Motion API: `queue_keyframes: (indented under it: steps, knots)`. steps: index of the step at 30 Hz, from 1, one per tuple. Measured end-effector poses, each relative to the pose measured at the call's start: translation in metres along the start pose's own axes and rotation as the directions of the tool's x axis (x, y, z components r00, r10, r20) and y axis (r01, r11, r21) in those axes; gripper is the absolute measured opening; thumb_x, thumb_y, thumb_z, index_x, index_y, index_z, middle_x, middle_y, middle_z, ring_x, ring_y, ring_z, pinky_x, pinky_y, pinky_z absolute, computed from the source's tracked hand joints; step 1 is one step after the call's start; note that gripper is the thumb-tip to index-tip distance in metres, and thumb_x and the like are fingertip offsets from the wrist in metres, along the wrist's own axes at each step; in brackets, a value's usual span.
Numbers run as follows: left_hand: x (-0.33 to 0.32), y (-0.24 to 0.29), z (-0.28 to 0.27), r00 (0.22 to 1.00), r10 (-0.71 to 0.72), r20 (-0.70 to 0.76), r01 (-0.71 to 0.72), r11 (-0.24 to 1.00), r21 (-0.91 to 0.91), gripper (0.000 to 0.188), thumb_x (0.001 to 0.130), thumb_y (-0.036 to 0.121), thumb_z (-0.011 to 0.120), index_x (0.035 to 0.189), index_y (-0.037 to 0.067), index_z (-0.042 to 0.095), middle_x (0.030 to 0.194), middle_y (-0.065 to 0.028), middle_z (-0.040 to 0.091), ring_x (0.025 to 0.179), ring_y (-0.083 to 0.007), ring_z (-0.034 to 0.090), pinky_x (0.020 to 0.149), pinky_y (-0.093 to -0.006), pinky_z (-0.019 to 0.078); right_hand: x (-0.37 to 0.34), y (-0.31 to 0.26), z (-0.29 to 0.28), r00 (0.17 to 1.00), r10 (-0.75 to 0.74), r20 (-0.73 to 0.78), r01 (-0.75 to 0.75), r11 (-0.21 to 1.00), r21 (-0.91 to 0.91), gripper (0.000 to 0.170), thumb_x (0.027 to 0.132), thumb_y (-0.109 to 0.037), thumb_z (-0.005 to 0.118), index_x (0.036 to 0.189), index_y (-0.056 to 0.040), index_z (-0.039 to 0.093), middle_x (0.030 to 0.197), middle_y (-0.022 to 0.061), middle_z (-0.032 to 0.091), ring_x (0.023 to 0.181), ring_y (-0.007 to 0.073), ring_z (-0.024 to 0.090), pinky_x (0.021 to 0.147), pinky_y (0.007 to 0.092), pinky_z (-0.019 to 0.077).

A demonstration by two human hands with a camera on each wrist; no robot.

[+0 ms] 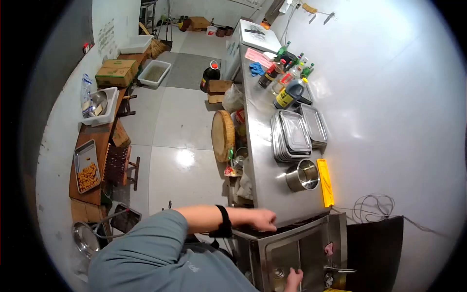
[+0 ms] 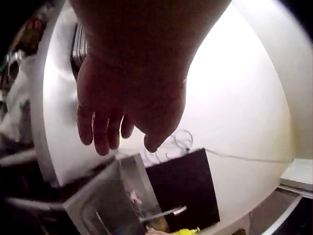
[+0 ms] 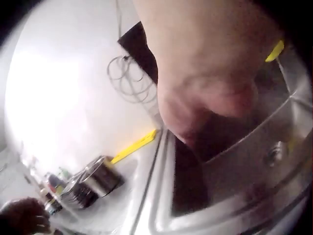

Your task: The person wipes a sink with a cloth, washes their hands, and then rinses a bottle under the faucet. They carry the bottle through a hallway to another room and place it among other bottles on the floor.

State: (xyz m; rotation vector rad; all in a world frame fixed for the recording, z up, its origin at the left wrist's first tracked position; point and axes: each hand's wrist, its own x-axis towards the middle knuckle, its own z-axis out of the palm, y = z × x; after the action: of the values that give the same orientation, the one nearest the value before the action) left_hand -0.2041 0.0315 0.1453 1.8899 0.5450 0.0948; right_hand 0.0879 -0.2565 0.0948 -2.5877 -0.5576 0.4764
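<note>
My left hand [image 1: 264, 220] hangs over the front edge of the steel counter [image 1: 265, 180], beside the sink. In the left wrist view the fingers of the left hand [image 2: 129, 107] droop loosely with nothing between them. Over the steel sink [image 1: 287, 248] is my right hand [image 1: 294, 280], seen only in part at the bottom of the head view. The right wrist view has the right hand [image 3: 208, 105] above the basin, fingers bent loosely and no object showing in them. A faucet [image 1: 340, 269] and a pink cloth [image 1: 329, 248] are on the sink's wall side.
On the counter stand a steel pot [image 1: 302, 175], stacked metal trays [image 1: 292, 136], a yellow tool [image 1: 325, 182] and several bottles [image 1: 290, 93]. A wooden bench [image 1: 80, 163] along the left wall carries a tray of orange-brown pieces [image 1: 87, 168]. A round chopping block [image 1: 223, 136] leans by the counter.
</note>
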Motion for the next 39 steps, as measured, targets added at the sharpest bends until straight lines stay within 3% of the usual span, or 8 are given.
queue_keyframes:
  steps: [9,21,27,34,35,36,37,39]
  knots:
    - [-0.200,-0.131,-0.182,0.610,-0.314,-0.728,0.272,0.945,-0.180,0.035,0.081,0.035,0.066,0.090,0.001,0.063,0.086,-0.0151,0.066,0.080,-0.0276,0.063,0.074,-0.0367,0.0499,-0.039,-0.256,0.150,0.842,-0.490,0.223,0.516,0.853,-0.075,0.051,0.085,-0.022,0.062,0.124,0.0038,0.045,0.133,0.0200,0.036,0.121,0.0365,0.040,0.101,0.0438,0.0352]
    - [-0.406,-0.220,-0.382,0.008,-0.676,-0.737,0.411,0.674,-0.614,0.029,0.084,0.025,0.064,0.092,-0.003,0.061,0.077,-0.0094,0.064,0.069,-0.0161,0.061,0.065,-0.0299,0.0492,-0.045,-0.578,0.407,0.437,-0.883,0.172,0.845,0.468,0.257,0.041,0.076,-0.012,0.066,0.112,0.0012,0.053,0.121,0.0198,0.047,0.102,0.0323,0.052,0.091,0.0379,0.0435]
    - [-0.469,-0.278,-0.464,-0.116,-0.665,-0.737,0.349,0.668,-0.657,0.029,0.085,0.025,0.063,0.092,-0.002,0.061,0.081,-0.0089,0.064,0.072,-0.0135,0.059,0.066,-0.0291,0.0481,-0.057,-0.754,0.476,0.297,-0.923,0.243,0.855,0.370,0.364,0.041,0.080,-0.015,0.064,0.115,0.0030,0.052,0.127,0.0223,0.041,0.117,0.0353,0.043,0.099,0.0405,0.0383]
    - [-0.529,-0.366,-0.575,-0.162,-0.712,-0.683,0.376,0.595,-0.710,0.027,0.088,0.025,0.060,0.097,0.000,0.059,0.079,-0.0044,0.061,0.072,-0.0118,0.058,0.064,-0.0265,0.0464,-0.006,-0.854,0.578,0.441,-0.863,0.247,0.694,0.503,0.515,0.039,0.082,-0.015,0.061,0.114,0.0061,0.054,0.118,0.0233,0.054,0.103,0.0334,0.057,0.091,0.0370,0.0448]
    - [-0.535,-0.373,-0.596,-0.146,-0.750,-0.645,0.336,0.576,-0.745,0.025,0.090,0.025,0.059,0.099,0.001,0.057,0.084,-0.0040,0.060,0.074,-0.0126,0.058,0.065,-0.0269,0.0456,0.002,-0.842,0.589,0.336,-0.831,0.444,0.829,0.485,0.279,0.046,0.079,-0.020,0.064,0.115,0.0071,0.055,0.116,0.0245,0.058,0.110,0.0340,0.055,0.093,0.0367,0.0438]
    - [-0.539,-0.382,-0.616,-0.143,-0.756,-0.638,0.316,0.576,-0.754,0.025,0.090,0.024,0.059,0.099,0.001,0.057,0.084,-0.0037,0.060,0.075,-0.0125,0.058,0.066,-0.0267,0.0455,-0.030,-0.862,0.555,0.444,-0.319,0.837,0.749,0.645,-0.152,0.061,0.074,-0.026,0.068,0.120,0.0099,0.051,0.126,0.0274,0.052,0.118,0.0364,0.050,0.097,0.0371,0.0409]
    - [-0.542,-0.393,-0.644,-0.146,-0.748,-0.648,0.285,0.595,-0.751,0.024,0.090,0.024,0.059,0.099,0.002,0.057,0.084,-0.0034,0.060,0.076,-0.0124,0.058,0.066,-0.0264,0.0455,-0.003,-0.850,0.568,0.474,-0.177,0.862,0.803,0.489,-0.341,0.069,0.073,-0.034,0.069,0.122,0.0100,0.051,0.123,0.0294,0.054,0.119,0.0359,0.051,0.101,0.0350,0.0387]
    - [-0.551,-0.414,-0.695,-0.126,-0.719,-0.684,0.135,0.670,-0.730,0.024,0.090,0.025,0.059,0.100,0.003,0.057,0.084,-0.0029,0.060,0.075,-0.0123,0.058,0.066,-0.0268,0.0457,0.010,-0.839,0.577,0.728,-0.477,0.493,0.659,0.684,-0.313,0.055,0.074,-0.033,0.070,0.109,0.0082,0.060,0.108,0.0266,0.063,0.104,0.0357,0.060,0.088,0.0363,0.0468]
